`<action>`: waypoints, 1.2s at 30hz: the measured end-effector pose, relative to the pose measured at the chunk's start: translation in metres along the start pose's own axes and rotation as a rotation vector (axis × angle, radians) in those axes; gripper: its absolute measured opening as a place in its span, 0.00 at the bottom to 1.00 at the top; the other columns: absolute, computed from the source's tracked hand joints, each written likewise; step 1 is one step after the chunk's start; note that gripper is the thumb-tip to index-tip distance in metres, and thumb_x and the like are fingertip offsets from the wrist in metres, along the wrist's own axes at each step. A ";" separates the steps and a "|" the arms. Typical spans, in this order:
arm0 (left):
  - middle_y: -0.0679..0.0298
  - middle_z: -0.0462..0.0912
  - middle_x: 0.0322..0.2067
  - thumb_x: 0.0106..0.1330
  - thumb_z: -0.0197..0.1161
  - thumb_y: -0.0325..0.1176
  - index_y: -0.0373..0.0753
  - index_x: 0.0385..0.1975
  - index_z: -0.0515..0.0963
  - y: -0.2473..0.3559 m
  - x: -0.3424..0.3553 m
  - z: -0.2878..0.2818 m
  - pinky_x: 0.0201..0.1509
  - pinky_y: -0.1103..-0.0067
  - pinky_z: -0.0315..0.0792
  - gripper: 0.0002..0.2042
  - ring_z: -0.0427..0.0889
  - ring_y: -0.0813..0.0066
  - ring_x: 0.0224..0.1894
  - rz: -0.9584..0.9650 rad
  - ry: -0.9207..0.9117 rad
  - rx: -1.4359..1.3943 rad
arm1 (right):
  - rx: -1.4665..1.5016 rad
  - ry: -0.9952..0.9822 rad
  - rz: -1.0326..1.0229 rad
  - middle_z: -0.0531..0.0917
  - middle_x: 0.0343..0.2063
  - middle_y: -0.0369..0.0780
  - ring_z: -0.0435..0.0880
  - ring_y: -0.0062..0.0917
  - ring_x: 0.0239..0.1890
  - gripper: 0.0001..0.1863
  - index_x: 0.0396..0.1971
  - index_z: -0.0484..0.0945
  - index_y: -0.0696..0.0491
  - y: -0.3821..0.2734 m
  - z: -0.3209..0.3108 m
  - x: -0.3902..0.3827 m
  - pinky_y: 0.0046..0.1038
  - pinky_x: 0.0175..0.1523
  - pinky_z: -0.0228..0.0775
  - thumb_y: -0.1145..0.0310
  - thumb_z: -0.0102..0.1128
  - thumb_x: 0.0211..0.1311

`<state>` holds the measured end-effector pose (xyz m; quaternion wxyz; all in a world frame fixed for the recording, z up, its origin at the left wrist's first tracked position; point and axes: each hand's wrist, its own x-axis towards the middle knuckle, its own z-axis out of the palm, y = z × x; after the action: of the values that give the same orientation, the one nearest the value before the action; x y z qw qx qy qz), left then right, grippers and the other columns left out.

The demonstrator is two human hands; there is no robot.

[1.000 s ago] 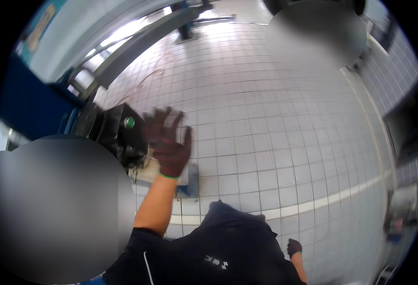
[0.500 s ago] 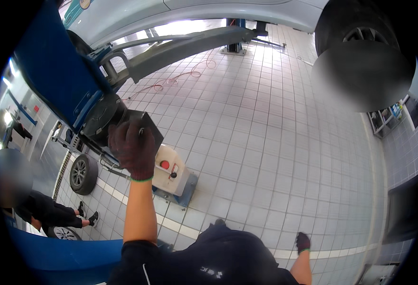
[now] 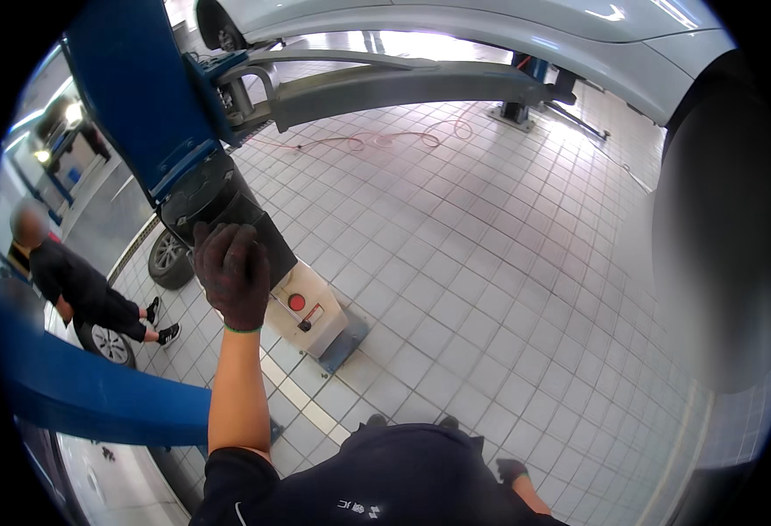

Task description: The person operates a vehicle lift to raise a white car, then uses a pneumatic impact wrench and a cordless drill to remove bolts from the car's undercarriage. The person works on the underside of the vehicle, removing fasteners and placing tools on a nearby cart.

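Tiled floor (image 3: pixel 455 263) spans the background. Left hand (image 3: pixel 234 267), fingers spread a second ago, now curls at the black box (image 3: pixel 273 250), nine o'clock, suggesting reach became contact; hold unconfirmed. Right hand (image 3: pixel 513 472), five o'clock, hangs half-curled; contents indeterminable.

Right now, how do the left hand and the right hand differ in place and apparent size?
The left hand is raised at the black box, though contact is hard to tell; the right hand is low beside the body, seen against the tiled floor.
The left hand looks much larger in this view; the right hand looks small.
Both wear dark gloves.
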<state>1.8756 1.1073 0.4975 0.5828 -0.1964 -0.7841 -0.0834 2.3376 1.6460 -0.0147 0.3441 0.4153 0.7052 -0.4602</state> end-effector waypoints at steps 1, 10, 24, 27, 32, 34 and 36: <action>0.62 0.80 0.49 0.59 0.70 0.24 0.45 0.48 0.83 0.004 0.001 0.001 0.74 0.48 0.67 0.16 0.81 0.56 0.56 0.000 0.005 0.011 | 0.030 0.056 -0.026 0.83 0.26 0.38 0.78 0.27 0.26 0.23 0.45 0.84 0.54 -0.013 -0.027 0.016 0.36 0.32 0.70 0.47 0.60 0.72; 0.59 0.80 0.55 0.64 0.68 0.23 0.45 0.52 0.84 0.032 -0.005 0.009 0.72 0.57 0.67 0.17 0.77 0.53 0.62 -0.024 0.008 0.172 | 0.318 0.335 -0.428 0.89 0.39 0.43 0.83 0.23 0.38 0.29 0.59 0.81 0.62 -0.152 -0.189 0.074 0.30 0.46 0.78 0.52 0.62 0.72; 0.54 0.83 0.54 0.67 0.64 0.22 0.42 0.54 0.84 0.061 -0.003 0.008 0.67 0.59 0.72 0.16 0.79 0.49 0.61 -0.174 -0.041 0.241 | -0.737 -0.193 -0.352 0.88 0.54 0.47 0.85 0.45 0.59 0.30 0.55 0.87 0.48 0.043 -0.127 0.117 0.41 0.65 0.73 0.40 0.57 0.68; 0.54 0.83 0.55 0.68 0.64 0.23 0.42 0.54 0.85 0.067 -0.002 0.017 0.67 0.60 0.72 0.16 0.79 0.49 0.61 -0.192 -0.045 0.258 | -0.687 -0.126 -0.337 0.88 0.54 0.46 0.85 0.43 0.59 0.30 0.56 0.87 0.48 0.087 -0.136 0.140 0.40 0.66 0.73 0.40 0.58 0.67; 0.53 0.83 0.55 0.69 0.63 0.23 0.41 0.53 0.85 0.070 -0.001 0.025 0.67 0.60 0.72 0.15 0.79 0.49 0.61 -0.207 -0.036 0.249 | -0.015 0.106 -0.165 0.84 0.27 0.34 0.79 0.23 0.24 0.15 0.50 0.84 0.54 0.058 -0.175 0.146 0.31 0.30 0.70 0.60 0.61 0.73; 0.53 0.83 0.55 0.69 0.63 0.23 0.41 0.53 0.85 0.070 -0.005 0.017 0.68 0.60 0.71 0.15 0.79 0.49 0.61 -0.210 -0.038 0.275 | 0.205 0.150 -0.194 0.81 0.24 0.31 0.73 0.18 0.20 0.16 0.50 0.85 0.55 0.021 -0.183 0.136 0.27 0.24 0.64 0.58 0.63 0.73; 0.53 0.83 0.55 0.69 0.62 0.23 0.41 0.53 0.85 0.070 -0.004 0.016 0.68 0.60 0.71 0.15 0.79 0.49 0.61 -0.212 -0.031 0.267 | 0.186 0.184 -0.228 0.81 0.24 0.30 0.73 0.17 0.20 0.17 0.50 0.85 0.55 0.003 -0.188 0.131 0.26 0.24 0.64 0.58 0.65 0.72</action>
<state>1.8906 1.1761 0.4821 0.5795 -0.0345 -0.8134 -0.0366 2.2657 1.8577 -0.0656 0.1838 0.4031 0.7306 -0.5196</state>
